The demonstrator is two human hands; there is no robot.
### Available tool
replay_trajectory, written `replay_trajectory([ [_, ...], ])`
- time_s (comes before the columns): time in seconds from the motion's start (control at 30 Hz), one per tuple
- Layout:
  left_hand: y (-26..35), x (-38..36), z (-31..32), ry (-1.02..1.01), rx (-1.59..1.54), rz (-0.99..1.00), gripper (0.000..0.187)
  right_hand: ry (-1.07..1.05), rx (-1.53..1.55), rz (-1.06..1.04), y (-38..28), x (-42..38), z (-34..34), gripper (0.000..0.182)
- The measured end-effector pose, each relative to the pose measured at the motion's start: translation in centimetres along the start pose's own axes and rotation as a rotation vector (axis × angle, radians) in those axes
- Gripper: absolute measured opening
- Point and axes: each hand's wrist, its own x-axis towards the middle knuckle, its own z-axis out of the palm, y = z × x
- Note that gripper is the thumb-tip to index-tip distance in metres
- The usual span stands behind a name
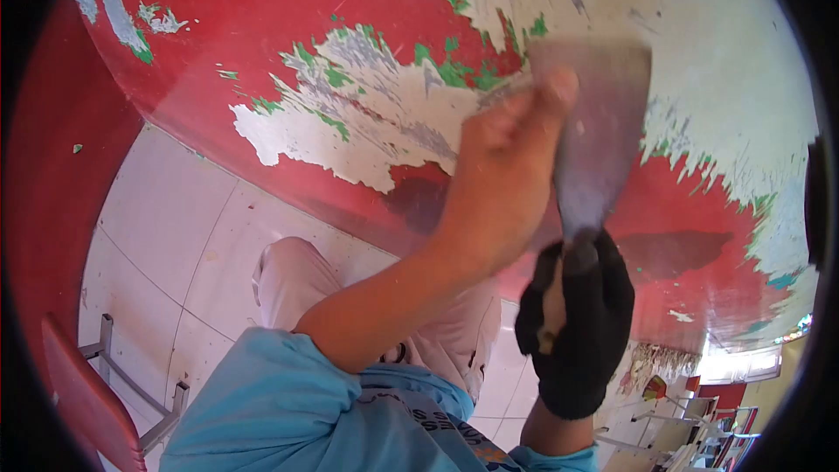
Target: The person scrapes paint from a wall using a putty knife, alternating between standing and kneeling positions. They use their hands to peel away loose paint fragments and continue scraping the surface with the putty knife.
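Note:
My right hand, in a black glove, is wrapped around the light-coloured handle of a paint scraper. The scraper's wide metal blade points up, with its broad edge blurred by motion. My bare left hand is closed at the blade's left side, its thumb lying over the blade face and the other fingers curled. Behind both hands is a red painted wall with peeled patches. Pale undercoat shows in these, with ragged green and grey bits along their edges.
White floor tiles meet the wall's foot. At lower left stands a red chair with a metal frame. My bent knee is close to the wall. Metal-legged furniture and a bright window appear at lower right.

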Motion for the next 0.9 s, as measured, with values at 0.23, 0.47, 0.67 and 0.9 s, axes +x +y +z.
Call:
replay_trajectory([
  [0.23, -0.4, -0.3, 0.1, -0.049, 0.074, 0.019, 0.036, -0.002, 0.037, -0.008, -0.1, -0.3, -0.2, 0.022],
  [0.47, -1.7, 0.0, 0.4, 0.013, 0.087, 0.136, 0.037, -0.002, 0.116, 0.046, 0.0, -0.4, -0.7, 0.021],
  [0.67, -0.1, -0.3, -0.1, -0.043, 0.103, 0.012, 0.037, -0.068, 0.177, 0.052, -0.1, -0.2, -1.0, 0.018],
  [0.9, 0.2, -0.4, 0.6, 0.003, 0.076, 0.027, 0.037, 0.005, 0.075, 0.072, -0.2, 0.0, -0.6, 0.021],
])
